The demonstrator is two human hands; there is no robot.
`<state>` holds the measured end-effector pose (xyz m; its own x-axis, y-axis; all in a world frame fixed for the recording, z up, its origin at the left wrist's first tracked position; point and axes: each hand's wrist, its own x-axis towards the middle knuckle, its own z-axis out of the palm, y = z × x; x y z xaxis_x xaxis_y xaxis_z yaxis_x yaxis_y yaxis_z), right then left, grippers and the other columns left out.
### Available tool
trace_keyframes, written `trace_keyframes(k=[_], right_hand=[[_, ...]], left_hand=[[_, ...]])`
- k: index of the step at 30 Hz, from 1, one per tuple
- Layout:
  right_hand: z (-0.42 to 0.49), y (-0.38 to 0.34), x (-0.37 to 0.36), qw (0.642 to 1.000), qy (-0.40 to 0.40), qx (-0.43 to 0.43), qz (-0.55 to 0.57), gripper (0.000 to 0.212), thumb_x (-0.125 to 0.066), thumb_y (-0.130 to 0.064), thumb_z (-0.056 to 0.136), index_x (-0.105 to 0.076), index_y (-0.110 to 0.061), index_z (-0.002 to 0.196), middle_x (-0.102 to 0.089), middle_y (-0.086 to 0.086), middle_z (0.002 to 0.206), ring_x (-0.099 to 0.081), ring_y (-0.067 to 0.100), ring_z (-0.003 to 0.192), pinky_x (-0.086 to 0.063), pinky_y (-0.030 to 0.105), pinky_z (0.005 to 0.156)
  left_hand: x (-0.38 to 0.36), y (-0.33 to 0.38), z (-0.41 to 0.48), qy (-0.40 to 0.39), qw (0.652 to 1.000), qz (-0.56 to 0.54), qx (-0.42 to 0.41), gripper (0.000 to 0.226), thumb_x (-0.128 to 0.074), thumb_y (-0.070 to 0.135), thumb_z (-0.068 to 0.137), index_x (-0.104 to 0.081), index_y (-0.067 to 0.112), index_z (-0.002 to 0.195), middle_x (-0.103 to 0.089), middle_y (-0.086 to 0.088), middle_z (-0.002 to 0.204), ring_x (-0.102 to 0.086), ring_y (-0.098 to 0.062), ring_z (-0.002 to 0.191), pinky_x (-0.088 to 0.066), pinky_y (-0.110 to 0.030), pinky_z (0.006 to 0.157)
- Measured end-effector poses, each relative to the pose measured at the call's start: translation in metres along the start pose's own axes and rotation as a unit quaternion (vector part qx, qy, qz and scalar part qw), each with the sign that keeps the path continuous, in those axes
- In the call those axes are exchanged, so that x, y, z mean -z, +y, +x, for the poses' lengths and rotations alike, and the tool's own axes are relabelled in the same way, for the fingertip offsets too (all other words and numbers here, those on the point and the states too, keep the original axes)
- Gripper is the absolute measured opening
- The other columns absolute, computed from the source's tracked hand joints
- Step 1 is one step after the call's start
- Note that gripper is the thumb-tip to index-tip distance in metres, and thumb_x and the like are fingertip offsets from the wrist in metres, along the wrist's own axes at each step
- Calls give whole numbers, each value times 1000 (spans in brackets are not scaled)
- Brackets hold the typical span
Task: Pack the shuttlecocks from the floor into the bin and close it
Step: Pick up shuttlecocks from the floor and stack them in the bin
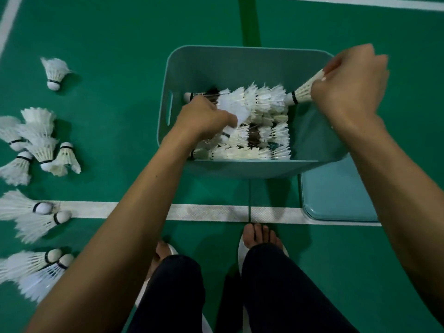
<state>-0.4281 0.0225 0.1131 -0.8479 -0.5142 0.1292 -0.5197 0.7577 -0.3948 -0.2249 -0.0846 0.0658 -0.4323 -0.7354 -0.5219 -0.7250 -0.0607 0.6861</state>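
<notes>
The right hand [348, 85] pinches a shuttlecock [303, 92] by its skirt, with the cork toward the stacked row [259, 97] inside the teal bin [240, 169]. The left hand [204, 116] grips that row. It is best to push the cork straight in, gently, so the feathers do not bend.

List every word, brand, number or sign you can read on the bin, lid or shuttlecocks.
None: there is no legible text in this view.
bin: plain walls, no label showing.
lid: plain top, no print showing.
shuttlecocks on the floor: black band at each cork; any print is too small to read.
shuttlecocks in the bin and the shuttlecock held by the right hand: the same, nothing readable.
</notes>
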Motion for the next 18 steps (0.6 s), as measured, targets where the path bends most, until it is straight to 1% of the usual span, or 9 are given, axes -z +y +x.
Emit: trace_keyframes(k=[2,4,6,8,11,12,14,16,18], right_hand=[[0,-9,-5,998,-5,29,-56,33,-64,-11,77,-73,-10,108,-69,23,110,-66,44,101,-57,44,87],[-2,-18,-12,994,-14,45,-99,33,-67,-4,78,-71,-6,111,-67,26,113,-65,46,103,-55,45,86],[-2,-21,-20,992,-28,44,-117,32,-69,1,80,-70,-5,112,-65,26,116,-64,46,105,-54,44,86],[0,-21,-31,992,-40,42,-111,31,-67,3,82,-69,-3,112,-65,26,118,-63,45,107,-54,45,88],[5,-17,-42,999,-34,-14,-26,28,-62,0,84,-72,-5,110,-69,18,114,-65,38,106,-53,40,92],[8,-16,-45,998,-36,-45,15,26,-61,0,85,-73,-6,107,-70,12,107,-66,31,100,-54,35,91],[12,-17,-51,990,-52,-105,82,20,-60,1,88,-72,-7,101,-64,4,94,-64,21,90,-52,27,83],[15,-21,-59,977,-71,-155,125,16,-59,0,91,-68,-8,102,-62,3,95,-62,20,88,-48,23,78],[15,-23,-64,966,-93,-184,154,21,-60,-3,93,-64,-8,113,-62,5,105,-63,22,93,-51,24,85]], left_hand=[[0,3,2,-46,998,34,11,48,-81,28,79,-41,18,54,-37,7,45,-39,-18,49,-37,-26,63],[-2,4,4,-54,997,55,17,48,-81,28,79,-42,16,54,-37,6,42,-39,-19,49,-35,-25,59],[-5,3,4,-57,995,75,20,47,-81,30,78,-42,15,57,-39,2,49,-40,-20,50,-32,-26,54],[-6,1,4,-63,995,80,19,45,-82,31,78,-43,15,59,-42,0,57,-42,-20,52,-33,-25,54],[-8,-1,5,-66,994,83,16,45,-81,31,81,-44,15,61,-43,0,59,-42,-19,54,-32,-26,54],[-8,-1,5,-66,994,81,15,45,-80,31,81,-43,15,61,-43,0,59,-41,-19,54,-31,-26,54],[-8,-1,6,-63,995,73,10,46,-80,31,81,-41,17,60,-41,0,58,-39,-19,54,-29,-27,54],[-8,-1,8,-56,996,68,7,45,-79,31,81,-43,17,60,-43,1,59,-40,-19,56,-30,-26,56],[-7,-2,9,-47,996,71,5,40,-78,33,81,-47,17,61,-48,1,62,-45,-18,59,-34,-26,58]])
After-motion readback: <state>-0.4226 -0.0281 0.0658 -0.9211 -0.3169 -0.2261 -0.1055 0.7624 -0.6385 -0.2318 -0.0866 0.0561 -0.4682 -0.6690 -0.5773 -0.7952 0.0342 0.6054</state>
